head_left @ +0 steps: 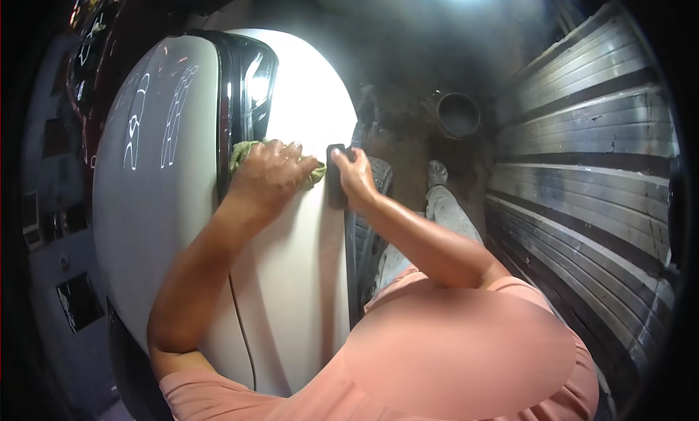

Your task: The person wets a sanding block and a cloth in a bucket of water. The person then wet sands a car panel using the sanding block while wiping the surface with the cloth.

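My left hand [273, 166] is closed around a bunched green cloth [242, 153] and presses it onto a white car body panel [291, 275], close to the dark trim along the panel's edge. To its right, my right hand [355, 177] grips a dark, flat block [336, 181], perhaps a sanding block. The block lies against the outer side of the same white panel, thumb on its upper end. Both hands look wet.
A round bucket [459, 115] stands on the floor ahead. Corrugated metal sheeting [582, 173] runs along the right side. Left of the dark trim is the car's broad white surface [160, 202]. A wheel [371, 235] shows below the panel, beside my legs.
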Demonstrator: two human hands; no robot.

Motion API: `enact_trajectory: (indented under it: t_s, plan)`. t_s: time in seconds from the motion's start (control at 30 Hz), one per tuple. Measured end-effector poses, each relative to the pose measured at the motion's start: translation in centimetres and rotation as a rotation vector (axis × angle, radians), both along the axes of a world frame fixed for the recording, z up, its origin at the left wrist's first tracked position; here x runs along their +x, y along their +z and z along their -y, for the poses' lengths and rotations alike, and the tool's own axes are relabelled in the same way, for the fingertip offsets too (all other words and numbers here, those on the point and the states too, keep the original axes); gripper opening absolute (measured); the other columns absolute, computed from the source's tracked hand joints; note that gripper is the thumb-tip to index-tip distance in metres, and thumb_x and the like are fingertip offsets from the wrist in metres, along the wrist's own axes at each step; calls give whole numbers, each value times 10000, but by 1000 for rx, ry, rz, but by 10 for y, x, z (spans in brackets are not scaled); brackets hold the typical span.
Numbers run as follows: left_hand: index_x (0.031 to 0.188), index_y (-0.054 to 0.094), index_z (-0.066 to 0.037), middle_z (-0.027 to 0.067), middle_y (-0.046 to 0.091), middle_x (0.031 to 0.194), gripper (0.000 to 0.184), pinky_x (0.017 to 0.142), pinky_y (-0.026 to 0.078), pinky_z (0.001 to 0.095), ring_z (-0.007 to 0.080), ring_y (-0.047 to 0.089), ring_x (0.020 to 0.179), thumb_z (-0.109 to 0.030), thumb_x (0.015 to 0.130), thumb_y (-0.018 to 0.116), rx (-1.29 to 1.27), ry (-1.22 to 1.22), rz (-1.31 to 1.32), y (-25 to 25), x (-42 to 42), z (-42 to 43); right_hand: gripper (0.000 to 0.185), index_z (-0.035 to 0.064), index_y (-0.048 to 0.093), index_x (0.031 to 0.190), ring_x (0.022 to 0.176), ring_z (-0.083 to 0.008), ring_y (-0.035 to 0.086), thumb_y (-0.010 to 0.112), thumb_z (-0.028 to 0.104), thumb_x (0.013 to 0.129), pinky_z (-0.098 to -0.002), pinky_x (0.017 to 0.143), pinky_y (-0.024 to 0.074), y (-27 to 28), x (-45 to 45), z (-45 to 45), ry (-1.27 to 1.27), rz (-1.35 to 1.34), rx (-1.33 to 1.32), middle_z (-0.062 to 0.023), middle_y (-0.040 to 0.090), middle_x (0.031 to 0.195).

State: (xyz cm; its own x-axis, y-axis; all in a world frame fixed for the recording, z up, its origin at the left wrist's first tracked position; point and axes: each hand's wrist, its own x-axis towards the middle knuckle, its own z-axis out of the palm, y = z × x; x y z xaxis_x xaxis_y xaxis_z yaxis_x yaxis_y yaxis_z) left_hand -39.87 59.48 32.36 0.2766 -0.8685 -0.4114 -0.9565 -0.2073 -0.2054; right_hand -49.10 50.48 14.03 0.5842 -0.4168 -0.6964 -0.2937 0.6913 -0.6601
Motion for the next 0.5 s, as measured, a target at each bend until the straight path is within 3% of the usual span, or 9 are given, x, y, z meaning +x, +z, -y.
enact_trajectory:
  t_s: [0.13, 0.23, 0.27, 0.3, 0.37, 0.43, 0.5]
  plan:
    - [1345, 725, -204, 65, 670, 1422, 422, 1008, 498, 451, 283, 620, 1242, -91, 948, 635, -44, 6, -25, 7, 9, -1, 473, -31, 573, 1326, 1078, -200, 635, 703, 304, 1019, -369, 970, 518, -16, -4, -12, 15, 62, -37, -160, 680, 1181]
    - [1256, 740, -201, 59, 698, 1367, 345, 1027, 477, 471, 278, 611, 1252, -176, 916, 693, -17, 13, -57, 9, 11, -2, 498, -46, 563, 1322, 1062, -238, 639, 702, 321, 1015, -395, 972, 518, -30, 31, 21, 1, -93, 181, -173, 672, 1170]
    - [1211, 743, -186, 63, 705, 1347, 333, 1027, 474, 483, 281, 611, 1254, -195, 878, 732, -49, 5, -58, 10, 7, -3, 489, -49, 567, 1299, 1074, -260, 638, 701, 324, 1012, -405, 988, 517, -33, 30, 14, -12, -47, 85, -183, 668, 1170]
    - [1165, 746, -171, 67, 713, 1328, 328, 1026, 470, 495, 283, 612, 1256, -214, 841, 771, -85, -5, -63, 9, 1, -3, 525, -26, 506, 1374, 1196, -202, 601, 668, 351, 1046, -370, 1066, 473, -36, 18, 2, 15, 6, -32, -171, 646, 1250]
    - [1106, 750, -144, 75, 719, 1291, 360, 1033, 465, 506, 293, 603, 1267, -259, 776, 837, -73, -8, -61, 2, 10, 9, 465, -18, 516, 1337, 1200, -190, 602, 672, 311, 1048, -361, 1072, 466, -51, -3, -31, 78, 102, -118, -163, 651, 1244]
    - [1079, 750, -121, 81, 716, 1257, 429, 1048, 461, 504, 307, 586, 1283, -310, 720, 889, 67, -8, -84, -2, 16, 17, 453, -25, 513, 1332, 1118, -165, 606, 682, 282, 1045, -337, 998, 497, -46, -6, -29, 30, 118, -27, -141, 646, 1195]
    - [997, 714, -104, 59, 718, 1166, 368, 997, 487, 462, 274, 614, 1223, -261, 714, 890, 75, 6, -96, -12, 25, 27, 461, -30, 509, 1331, 1065, -154, 605, 685, 286, 1045, -325, 951, 511, -63, 16, -8, -3, 77, -4, -129, 642, 1162]
